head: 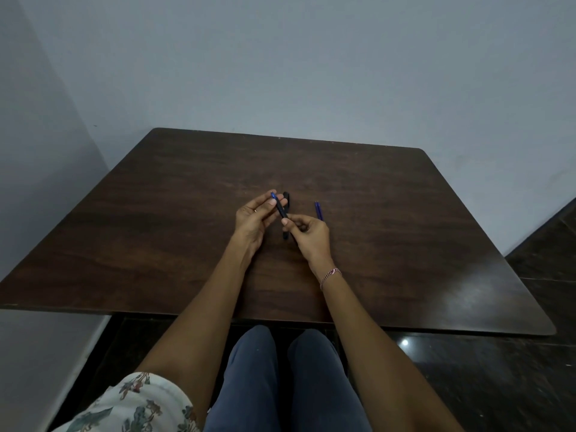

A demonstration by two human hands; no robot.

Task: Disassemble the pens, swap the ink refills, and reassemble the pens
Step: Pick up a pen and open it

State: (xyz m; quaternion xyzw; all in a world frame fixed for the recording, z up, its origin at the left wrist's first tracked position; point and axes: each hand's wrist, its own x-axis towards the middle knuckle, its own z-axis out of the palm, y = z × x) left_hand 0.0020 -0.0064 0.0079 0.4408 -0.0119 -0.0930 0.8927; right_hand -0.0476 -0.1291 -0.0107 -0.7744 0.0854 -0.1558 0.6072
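Note:
A dark pen with a blue tip [279, 207] slants between my two hands above the middle of the brown table [156, 232]. My left hand [254, 218] holds its blue upper end between thumb and fingers. My right hand [308, 233] pinches its lower end. A second black pen [286, 201] lies on the table right behind the held one, partly hidden by my hands. A thin blue pen part [318, 211] lies on the table to the right, its near end hidden behind my right hand.
The table stands against a pale wall [280, 73] at the back and left. Dark glossy floor [467, 378] shows to the right and below the near edge. My knees [280, 378] are under the front edge.

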